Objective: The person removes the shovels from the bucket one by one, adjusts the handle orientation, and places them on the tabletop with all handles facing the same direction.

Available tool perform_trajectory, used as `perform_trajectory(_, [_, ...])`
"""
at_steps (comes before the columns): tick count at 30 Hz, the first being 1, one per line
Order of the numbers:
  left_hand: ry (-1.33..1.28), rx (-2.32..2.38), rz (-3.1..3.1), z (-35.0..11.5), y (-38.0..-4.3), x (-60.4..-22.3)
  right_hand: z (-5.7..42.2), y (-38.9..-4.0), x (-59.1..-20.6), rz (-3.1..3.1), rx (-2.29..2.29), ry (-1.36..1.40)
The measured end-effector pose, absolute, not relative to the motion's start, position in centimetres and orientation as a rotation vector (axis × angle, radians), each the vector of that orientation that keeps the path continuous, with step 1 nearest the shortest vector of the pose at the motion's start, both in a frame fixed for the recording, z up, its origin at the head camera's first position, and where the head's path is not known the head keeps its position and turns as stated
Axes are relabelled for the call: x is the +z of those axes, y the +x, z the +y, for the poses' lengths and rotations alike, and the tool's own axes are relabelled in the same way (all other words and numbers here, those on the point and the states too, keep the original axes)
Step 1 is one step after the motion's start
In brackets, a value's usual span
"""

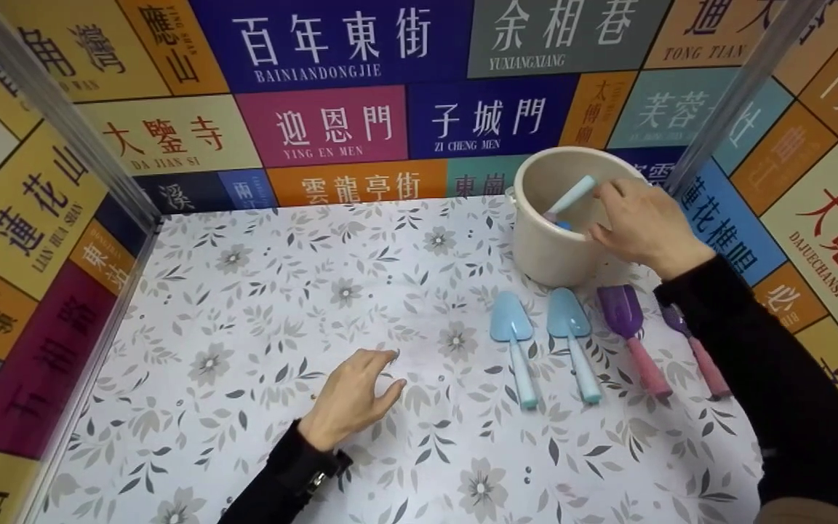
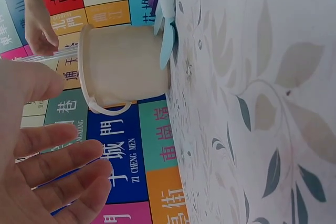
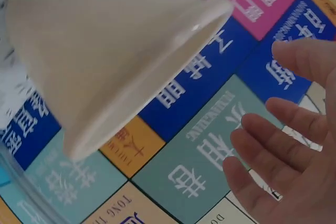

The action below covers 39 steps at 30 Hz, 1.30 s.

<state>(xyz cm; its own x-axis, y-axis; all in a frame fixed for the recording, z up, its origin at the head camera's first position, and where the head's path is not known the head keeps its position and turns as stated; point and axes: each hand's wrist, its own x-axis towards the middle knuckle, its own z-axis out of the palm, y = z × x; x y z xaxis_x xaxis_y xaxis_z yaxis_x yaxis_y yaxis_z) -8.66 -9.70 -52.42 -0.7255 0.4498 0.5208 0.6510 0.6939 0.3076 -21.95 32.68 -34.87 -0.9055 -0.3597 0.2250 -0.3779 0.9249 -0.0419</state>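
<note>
My right hand is over the rim of a beige bucket, its fingers apart and holding nothing in the right wrist view. Inside the bucket a light blue handle leans upward, with a bit of darker blue beside its lower end; the rest is hidden by the wall. In front of the bucket lie two light blue toy trowels, one on the left and one on the right. My left hand is held over the tabletop with relaxed fingers and nothing in it, left of the trowels.
A purple scoop with a pink handle lies right of the trowels. Another purple tool with a pink handle is partly covered by the right sleeve. The floral tabletop is bordered by colourful sign-covered walls and metal corner posts.
</note>
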Motion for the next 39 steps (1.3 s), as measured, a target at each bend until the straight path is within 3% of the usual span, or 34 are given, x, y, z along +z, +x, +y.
perform_trajectory(21, [-0.895, -0.667, -2.519, -9.4, -8.9, -53.0, 30.3, -33.3, -33.9, -3.152, -0.543, 0.544])
perform_trajectory(39, [-0.909, -0.691, -2.549, -9.7, -8.6, -52.8, 29.8, -37.0, -36.1, -3.24, -0.728, 0.546])
